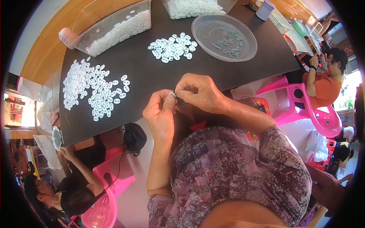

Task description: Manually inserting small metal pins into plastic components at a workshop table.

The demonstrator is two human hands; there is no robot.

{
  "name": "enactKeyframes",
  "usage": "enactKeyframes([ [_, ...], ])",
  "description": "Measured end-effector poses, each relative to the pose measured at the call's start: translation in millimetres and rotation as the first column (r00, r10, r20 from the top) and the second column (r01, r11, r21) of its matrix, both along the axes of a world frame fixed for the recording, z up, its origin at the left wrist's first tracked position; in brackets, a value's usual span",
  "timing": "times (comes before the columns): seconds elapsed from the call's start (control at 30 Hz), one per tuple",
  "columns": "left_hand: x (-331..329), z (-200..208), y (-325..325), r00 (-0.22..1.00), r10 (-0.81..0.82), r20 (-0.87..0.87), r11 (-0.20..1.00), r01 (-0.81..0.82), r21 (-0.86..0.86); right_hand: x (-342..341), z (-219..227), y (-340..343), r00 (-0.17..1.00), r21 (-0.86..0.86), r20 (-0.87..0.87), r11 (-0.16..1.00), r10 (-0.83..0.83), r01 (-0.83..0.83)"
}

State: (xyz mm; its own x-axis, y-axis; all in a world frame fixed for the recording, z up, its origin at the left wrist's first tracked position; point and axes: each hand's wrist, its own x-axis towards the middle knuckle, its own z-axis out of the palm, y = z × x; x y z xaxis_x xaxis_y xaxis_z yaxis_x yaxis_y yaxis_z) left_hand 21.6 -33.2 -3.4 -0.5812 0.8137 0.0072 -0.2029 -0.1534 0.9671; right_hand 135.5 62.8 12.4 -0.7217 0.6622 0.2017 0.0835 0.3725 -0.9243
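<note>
Just off the table's front edge, my left hand [159, 112] is closed, pinching a small white oval piece [172, 94] between thumb and forefinger. My right hand [201, 93] meets it there with thumb and forefinger pressed together; what lies between those fingertips is too small to make out. Beyond my hands on the dark table is a loose pile of white oval pieces with dark marks [173, 47]. To its right stands a round clear plastic tray [205, 45] with small grey-green slender parts [232, 51] scattered in it.
Larger heaps of white oval pieces [78, 79] spread over the table's left side. Clear bins of white pieces [118, 36] stand at the back. A lidded cup [265, 10] is at the far right. People sit on pink chairs [327, 122] to the right and lower left.
</note>
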Motion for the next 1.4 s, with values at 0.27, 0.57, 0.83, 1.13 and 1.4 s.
enactKeyframes([
  [0.27, 0, -1, -1, 0.998, 0.004, -0.065, 0.999, -0.006, -0.037, -1, -4, 0, 1.000, -0.020, 0.023, 1.000, 0.016, -0.016],
  [0.57, -2, -3, -1, 0.966, 0.004, -0.259, 0.999, -0.015, -0.044, -2, -11, 0, 0.996, -0.077, 0.067, 0.996, 0.052, -0.047],
  [0.83, -4, -5, -3, 0.995, 0.037, -0.095, 0.999, -0.037, -0.004, -7, -14, -2, 0.997, -0.254, 0.020, 0.964, 0.079, -0.071],
  [1.13, -6, -13, -2, 0.930, 0.077, -0.359, 0.991, -0.111, -0.075, -12, -19, 0, 0.992, -0.140, 0.088, 0.987, 0.090, -0.077],
  [1.4, -12, -5, 0, 0.999, 0.033, -0.009, 0.996, -0.034, -0.081, -15, -17, 4, 0.996, -0.170, 0.032, 0.982, 0.084, -0.078],
])
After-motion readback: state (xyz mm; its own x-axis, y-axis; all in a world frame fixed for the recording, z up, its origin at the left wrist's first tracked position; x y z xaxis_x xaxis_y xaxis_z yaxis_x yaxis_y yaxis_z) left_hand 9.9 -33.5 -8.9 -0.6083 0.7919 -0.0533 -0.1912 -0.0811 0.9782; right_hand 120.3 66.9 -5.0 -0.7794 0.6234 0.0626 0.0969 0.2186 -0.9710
